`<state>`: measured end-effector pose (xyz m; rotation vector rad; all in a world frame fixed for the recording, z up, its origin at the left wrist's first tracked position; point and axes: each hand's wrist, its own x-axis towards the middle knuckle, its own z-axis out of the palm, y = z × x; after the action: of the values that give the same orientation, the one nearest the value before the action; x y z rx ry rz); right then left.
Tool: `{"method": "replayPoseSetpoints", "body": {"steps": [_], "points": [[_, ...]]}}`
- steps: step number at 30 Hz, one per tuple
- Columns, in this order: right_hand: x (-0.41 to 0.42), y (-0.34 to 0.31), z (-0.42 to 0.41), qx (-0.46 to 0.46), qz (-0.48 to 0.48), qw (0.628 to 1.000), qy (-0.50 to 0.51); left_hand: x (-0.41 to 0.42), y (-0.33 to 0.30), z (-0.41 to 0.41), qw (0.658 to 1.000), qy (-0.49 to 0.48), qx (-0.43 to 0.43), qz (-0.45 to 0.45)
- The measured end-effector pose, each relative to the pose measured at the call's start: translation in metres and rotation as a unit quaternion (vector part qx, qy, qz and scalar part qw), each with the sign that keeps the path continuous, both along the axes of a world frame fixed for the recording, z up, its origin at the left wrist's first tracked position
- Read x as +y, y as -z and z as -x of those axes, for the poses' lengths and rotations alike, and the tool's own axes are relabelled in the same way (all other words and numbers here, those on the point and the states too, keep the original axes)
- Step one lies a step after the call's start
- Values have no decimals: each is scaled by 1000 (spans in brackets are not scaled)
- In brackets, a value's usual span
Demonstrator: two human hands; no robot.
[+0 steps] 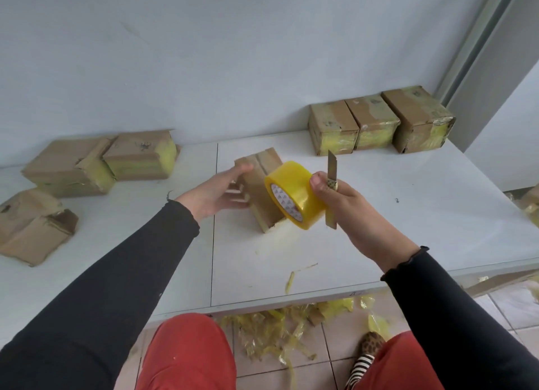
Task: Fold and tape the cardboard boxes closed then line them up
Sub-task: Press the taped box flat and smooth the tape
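At the centre of the frame a small cardboard box [259, 185] stands on the white counter [379, 214], its top flaps folded shut with a seam showing along the middle. The left hand [215, 191] rests against the box's left side, thumb up near the top edge and fingers [237, 198] spread fairly straight along the side, steadying rather than wrapping round it. Just right of the box, the right hand [341, 203] holds a roll of yellow tape [294, 194], its fingers curled round the roll's outer band with the thumb on top; the roll overlaps the box's right face in this view, so whether it touches cannot be told. The same hand also pinches a utility knife [332, 174], blade pointing upward.

In the upper right of the frame three taped boxes [379, 121] stand side by side in a row against the wall, touching one another. At the left edge lie several untaped boxes [87, 165], tilted and overlapping, with flaps loose. A strip of tape scrap [291, 279] lies near the counter's front edge, and a heap of crumpled yellow tape waste [277, 331] sits on the tiled floor [510, 308] below, between the person's red trouser legs.
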<state>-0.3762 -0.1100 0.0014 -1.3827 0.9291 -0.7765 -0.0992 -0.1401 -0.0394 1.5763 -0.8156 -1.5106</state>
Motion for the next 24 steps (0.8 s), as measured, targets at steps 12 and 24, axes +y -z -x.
{"method": "replayPoseSetpoints", "body": {"steps": [12, 24], "points": [[-18, 5, -28, -1, 17, 1000, 8, -23, 24, -9, 866, 123, -381, 301], [-22, 8, -32, 34, 93, 993, -67, -18, 6, -25, 694, 384, -540, 282]]}}
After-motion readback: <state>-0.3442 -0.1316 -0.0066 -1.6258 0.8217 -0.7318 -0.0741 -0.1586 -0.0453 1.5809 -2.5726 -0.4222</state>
